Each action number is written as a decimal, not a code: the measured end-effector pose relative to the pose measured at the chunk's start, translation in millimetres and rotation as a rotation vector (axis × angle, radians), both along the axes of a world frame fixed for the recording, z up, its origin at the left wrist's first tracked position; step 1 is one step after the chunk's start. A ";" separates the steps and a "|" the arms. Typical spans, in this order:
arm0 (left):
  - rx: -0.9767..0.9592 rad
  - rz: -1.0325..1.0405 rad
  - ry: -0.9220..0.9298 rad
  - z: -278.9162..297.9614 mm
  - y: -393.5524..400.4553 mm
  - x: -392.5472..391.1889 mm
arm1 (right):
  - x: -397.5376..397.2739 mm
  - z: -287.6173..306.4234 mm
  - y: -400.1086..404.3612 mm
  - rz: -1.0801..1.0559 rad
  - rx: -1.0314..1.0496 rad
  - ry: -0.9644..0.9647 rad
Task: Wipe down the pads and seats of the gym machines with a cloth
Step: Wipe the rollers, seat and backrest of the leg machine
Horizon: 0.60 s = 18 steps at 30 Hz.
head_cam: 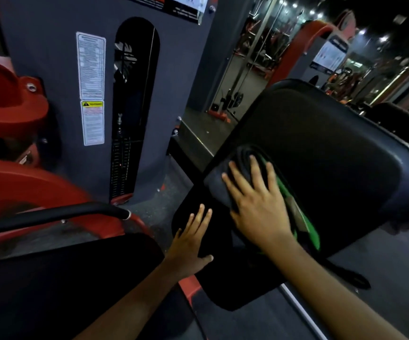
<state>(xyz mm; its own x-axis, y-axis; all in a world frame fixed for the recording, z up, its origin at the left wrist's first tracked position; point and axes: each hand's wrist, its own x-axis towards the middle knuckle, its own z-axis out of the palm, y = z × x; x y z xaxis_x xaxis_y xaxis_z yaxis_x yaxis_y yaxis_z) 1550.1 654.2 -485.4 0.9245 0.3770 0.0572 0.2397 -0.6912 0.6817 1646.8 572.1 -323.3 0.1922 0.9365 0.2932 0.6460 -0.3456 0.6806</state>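
Your right hand [259,207] lies flat with fingers straight and spread, pressing a dark cloth with a green edge [304,217] against the black back pad [333,153] — nothing is curled round the cloth, only pressed. The cloth sits on the pad's lower left part, its green edge showing to the right of your hand. Your left hand [188,244] is open too, fingers straight, resting on the black seat pad [223,285] just below and left of the cloth — the thumb points toward the right. The two hands are near each other but apart. Left of them a black handle bar [58,214] crosses a red frame [26,182], and behind stands the grey weight-stack housing [169,69] with white labels [91,66].
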 end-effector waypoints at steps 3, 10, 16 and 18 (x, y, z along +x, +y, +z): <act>-0.005 -0.013 -0.012 -9.2 1.6 -3.4 | -2.6 2.4 -35.5 0.000 0.157 -0.011; 0.026 0.036 -0.008 -22.2 -8.2 0.4 | -3.0 -20.2 13.5 -0.065 0.091 -0.020; 0.004 -0.006 -0.028 -20.6 -0.4 -4.5 | -15.4 -32.9 -48.3 -0.039 0.131 0.024; 0.014 -0.010 -0.039 -21.7 2.0 -6.0 | -13.0 -18.0 -45.0 -0.104 0.225 -0.015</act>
